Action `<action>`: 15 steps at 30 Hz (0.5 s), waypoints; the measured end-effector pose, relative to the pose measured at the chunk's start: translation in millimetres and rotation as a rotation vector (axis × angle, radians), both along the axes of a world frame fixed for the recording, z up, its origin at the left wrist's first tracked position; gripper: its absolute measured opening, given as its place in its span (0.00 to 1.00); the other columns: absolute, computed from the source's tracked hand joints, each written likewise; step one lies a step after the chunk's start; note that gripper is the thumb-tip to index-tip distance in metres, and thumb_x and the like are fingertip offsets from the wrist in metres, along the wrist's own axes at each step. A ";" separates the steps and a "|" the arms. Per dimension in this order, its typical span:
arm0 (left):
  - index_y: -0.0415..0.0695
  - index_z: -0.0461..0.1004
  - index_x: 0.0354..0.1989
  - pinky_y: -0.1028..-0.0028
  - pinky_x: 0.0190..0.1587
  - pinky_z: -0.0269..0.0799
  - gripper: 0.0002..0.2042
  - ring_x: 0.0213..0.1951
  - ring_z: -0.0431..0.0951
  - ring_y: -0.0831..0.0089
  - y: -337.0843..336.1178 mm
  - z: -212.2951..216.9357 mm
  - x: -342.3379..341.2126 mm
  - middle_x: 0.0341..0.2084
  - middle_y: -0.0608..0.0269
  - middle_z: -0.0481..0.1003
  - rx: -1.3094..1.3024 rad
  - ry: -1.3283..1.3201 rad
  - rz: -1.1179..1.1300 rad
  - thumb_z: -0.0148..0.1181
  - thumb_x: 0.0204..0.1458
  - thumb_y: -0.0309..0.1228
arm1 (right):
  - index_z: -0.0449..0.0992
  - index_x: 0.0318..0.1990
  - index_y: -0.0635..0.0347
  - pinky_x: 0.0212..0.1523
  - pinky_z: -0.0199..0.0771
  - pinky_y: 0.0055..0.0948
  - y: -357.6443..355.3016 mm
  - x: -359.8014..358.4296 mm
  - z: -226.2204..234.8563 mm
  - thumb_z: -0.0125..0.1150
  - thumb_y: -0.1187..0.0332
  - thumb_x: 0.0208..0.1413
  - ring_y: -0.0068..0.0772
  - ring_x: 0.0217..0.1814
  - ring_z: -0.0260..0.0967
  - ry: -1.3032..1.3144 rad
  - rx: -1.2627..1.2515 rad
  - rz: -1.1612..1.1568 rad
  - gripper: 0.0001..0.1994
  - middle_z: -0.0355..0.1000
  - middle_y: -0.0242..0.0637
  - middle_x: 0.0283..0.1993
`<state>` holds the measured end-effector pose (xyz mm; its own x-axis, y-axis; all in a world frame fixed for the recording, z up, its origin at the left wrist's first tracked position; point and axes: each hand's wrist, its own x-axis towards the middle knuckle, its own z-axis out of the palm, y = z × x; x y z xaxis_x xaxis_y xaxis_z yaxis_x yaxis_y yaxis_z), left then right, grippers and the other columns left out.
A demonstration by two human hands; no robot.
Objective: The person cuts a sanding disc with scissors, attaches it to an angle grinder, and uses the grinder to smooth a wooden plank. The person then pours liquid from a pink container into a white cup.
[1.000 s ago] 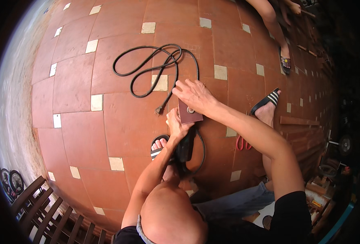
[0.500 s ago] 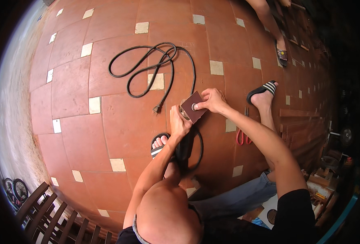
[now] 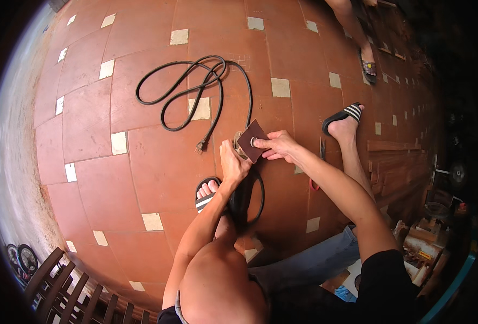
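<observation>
My left hand is closed around the metal head of a dark corded power tool, which looks like an angle grinder. Across that head lies a square dark-brown sheet, probably sandpaper, with a small round metal nut at its middle. My right hand pinches at the nut, thumb against it and the other fingers bent at the sheet's right edge. The tool's body hangs between my legs in shadow. Its black cord loops over the tiles and ends in a plug.
Red-handled scissors or pliers lie partly under my right forearm. My sandalled feet stand on either side. Another person's foot is at the far right. Wooden boards lie right, a dark slatted bench lower left.
My right hand has turned and dropped slightly; its fingers have come off the sheet's upper edge to beside its right edge, thumb still at the nut. The whole view has shifted a little.
</observation>
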<state>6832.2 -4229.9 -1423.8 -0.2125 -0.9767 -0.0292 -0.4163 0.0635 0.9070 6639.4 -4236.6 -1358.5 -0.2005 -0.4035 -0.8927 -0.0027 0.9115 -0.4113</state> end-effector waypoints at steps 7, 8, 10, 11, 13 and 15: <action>0.36 0.64 0.46 0.52 0.49 0.67 0.32 0.46 0.69 0.42 -3.2 -30.5 8.5 0.41 0.43 0.69 0.005 0.081 -0.066 0.79 0.35 0.32 | 0.79 0.46 0.54 0.53 0.78 0.48 -76.5 59.2 57.1 0.61 0.63 0.57 0.52 0.51 0.76 0.720 -0.846 1.689 0.12 0.80 0.40 0.44; 0.36 0.64 0.46 0.52 0.48 0.67 0.31 0.46 0.69 0.42 -2.1 -32.9 8.9 0.41 0.43 0.69 -0.009 0.042 -0.043 0.79 0.35 0.31 | 0.80 0.43 0.53 0.51 0.79 0.47 -85.6 65.0 57.5 0.56 0.64 0.60 0.52 0.48 0.77 0.650 -0.878 1.903 0.09 0.81 0.39 0.42; 0.36 0.64 0.45 0.52 0.48 0.67 0.31 0.46 0.69 0.43 -2.0 -11.7 6.0 0.40 0.44 0.69 -0.031 -0.020 -0.013 0.79 0.35 0.31 | 0.81 0.40 0.49 0.40 0.82 0.42 -93.3 43.6 52.6 0.64 0.65 0.56 0.47 0.43 0.79 0.492 -0.908 1.775 0.06 0.81 0.33 0.44; 0.36 0.65 0.44 0.52 0.48 0.67 0.31 0.45 0.69 0.43 -0.9 -6.0 7.1 0.40 0.44 0.69 0.020 -0.037 -0.015 0.79 0.35 0.32 | 0.80 0.42 0.51 0.42 0.83 0.43 -84.8 26.5 51.0 0.68 0.65 0.54 0.46 0.43 0.80 0.441 -0.739 1.497 0.09 0.82 0.34 0.45; 0.36 0.65 0.44 0.52 0.48 0.67 0.31 0.45 0.69 0.43 -2.0 -0.5 6.4 0.40 0.44 0.69 -0.004 -0.012 -0.023 0.79 0.35 0.32 | 0.77 0.50 0.55 0.47 0.84 0.46 -49.0 -3.1 24.3 0.76 0.65 0.52 0.43 0.46 0.80 0.118 -0.468 0.690 0.19 0.81 0.37 0.49; 0.36 0.65 0.44 0.53 0.48 0.67 0.31 0.45 0.69 0.44 -2.7 0.5 7.0 0.40 0.44 0.69 -0.007 -0.016 -0.012 0.80 0.35 0.32 | 0.69 0.64 0.64 0.54 0.84 0.51 0.5 18.0 6.9 0.77 0.63 0.55 0.42 0.49 0.79 -0.155 -0.197 -0.102 0.32 0.76 0.44 0.56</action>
